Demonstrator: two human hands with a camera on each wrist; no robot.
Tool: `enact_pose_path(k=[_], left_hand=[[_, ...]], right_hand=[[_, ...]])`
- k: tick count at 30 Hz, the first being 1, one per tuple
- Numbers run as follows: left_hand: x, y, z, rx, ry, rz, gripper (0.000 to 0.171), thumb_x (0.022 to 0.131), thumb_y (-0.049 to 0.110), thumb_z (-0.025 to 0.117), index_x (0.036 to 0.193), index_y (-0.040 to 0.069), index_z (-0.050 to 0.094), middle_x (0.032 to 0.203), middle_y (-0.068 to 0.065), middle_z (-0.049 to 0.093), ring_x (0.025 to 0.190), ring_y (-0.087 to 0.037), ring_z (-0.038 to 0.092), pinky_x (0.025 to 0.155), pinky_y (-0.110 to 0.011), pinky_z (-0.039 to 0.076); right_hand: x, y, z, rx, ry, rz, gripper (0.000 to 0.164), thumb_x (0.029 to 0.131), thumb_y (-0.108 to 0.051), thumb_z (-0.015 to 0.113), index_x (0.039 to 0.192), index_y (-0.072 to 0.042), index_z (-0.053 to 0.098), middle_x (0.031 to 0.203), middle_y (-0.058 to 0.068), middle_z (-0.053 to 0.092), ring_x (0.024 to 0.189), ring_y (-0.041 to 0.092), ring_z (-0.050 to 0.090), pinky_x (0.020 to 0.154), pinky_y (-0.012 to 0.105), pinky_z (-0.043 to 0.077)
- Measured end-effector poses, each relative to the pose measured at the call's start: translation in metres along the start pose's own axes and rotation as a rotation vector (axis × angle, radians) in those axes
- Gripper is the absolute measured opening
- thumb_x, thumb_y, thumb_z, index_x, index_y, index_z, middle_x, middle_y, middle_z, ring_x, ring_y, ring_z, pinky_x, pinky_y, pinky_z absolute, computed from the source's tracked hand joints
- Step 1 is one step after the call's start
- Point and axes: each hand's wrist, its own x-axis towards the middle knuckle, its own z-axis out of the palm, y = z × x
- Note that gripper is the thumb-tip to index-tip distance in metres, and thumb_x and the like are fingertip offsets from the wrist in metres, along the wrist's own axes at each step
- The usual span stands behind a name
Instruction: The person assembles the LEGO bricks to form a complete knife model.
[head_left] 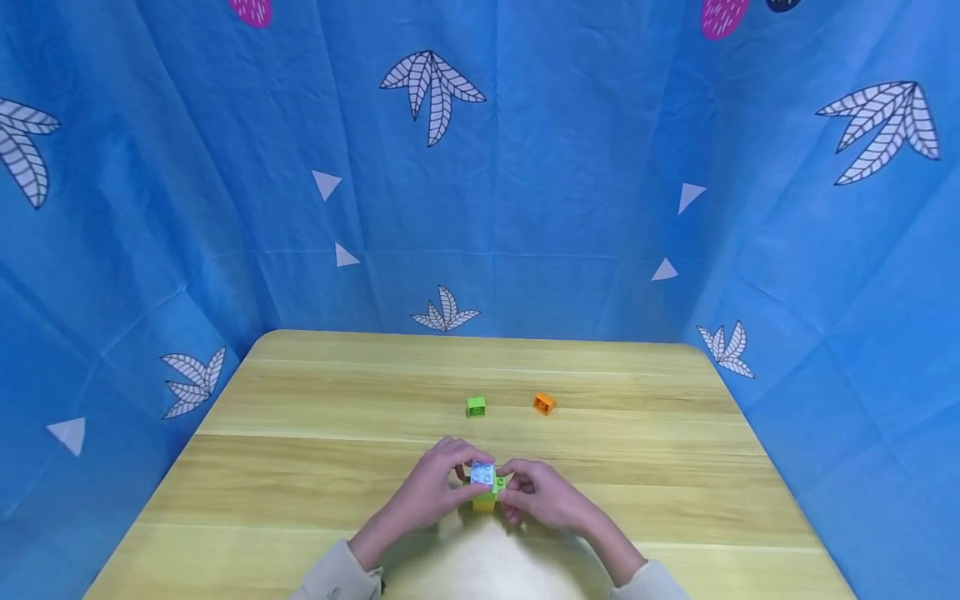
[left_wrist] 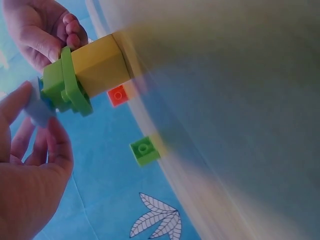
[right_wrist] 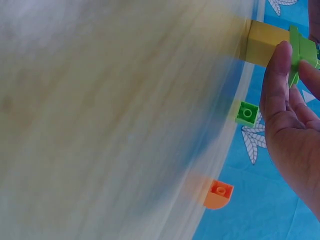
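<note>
At the front middle of the table stands a stack of toy bricks. Its base is a yellow block point(head_left: 483, 506) point(left_wrist: 100, 65), topped by a wider green plate point(left_wrist: 75, 85) point(right_wrist: 294, 50) and a green brick point(left_wrist: 53, 82). A light blue brick point(head_left: 482, 474) point(left_wrist: 40, 106) sits at the top left of the stack, tilted in the left wrist view. My left hand point(head_left: 429, 490) pinches the light blue brick between thumb and fingers. From the other side, my right hand point(head_left: 551, 497) grips the green pieces; its fingers partly hide them in the right wrist view.
Behind the stack, a loose green brick point(head_left: 476, 407) and an orange brick point(head_left: 544, 404) with a rounded side lie on the wooden table point(head_left: 337, 400), hollow sides showing. A blue patterned curtain point(head_left: 562, 208) surrounds the table's back and sides.
</note>
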Motion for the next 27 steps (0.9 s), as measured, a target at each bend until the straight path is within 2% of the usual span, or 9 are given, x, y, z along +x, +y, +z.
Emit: enact_pose_path(k=[10,19,27], left_hand=[[0.0012,0.0001,0.0016,-0.005,-0.008,-0.001,0.036,0.087,0.024,0.083,0.121,0.015,0.073,0.110,0.008,0.070,0.099,-0.022,0.061,0.077,-0.021,0.056],[0.0022,-0.0014,0.0043,-0.017,-0.009,-0.008,0.037,0.087,0.023,0.083,0.121,0.014,0.073,0.109,0.008,0.070,0.098,-0.022,0.062,0.077,-0.022,0.057],[0.0023,-0.0021,0.0049,-0.038,0.004,0.002,0.036,0.087,0.026,0.082,0.120,0.014,0.074,0.109,0.005,0.071,0.098,-0.026,0.063,0.076,-0.019,0.055]], right_hand=[[-0.0005,-0.0001,0.0003,0.001,0.000,0.002,0.041,0.101,-0.011,0.064,0.137,0.006,0.055,0.094,0.015,0.070,0.078,0.025,0.072,0.071,0.034,0.065],[0.0001,0.0013,-0.0001,0.001,-0.002,0.001,0.042,0.102,-0.012,0.064,0.138,0.007,0.054,0.094,0.015,0.070,0.078,0.026,0.072,0.071,0.035,0.065],[0.0001,0.0017,0.0000,0.008,-0.003,0.000,0.041,0.101,-0.011,0.064,0.138,0.007,0.055,0.094,0.017,0.071,0.077,0.027,0.073,0.071,0.036,0.065]])
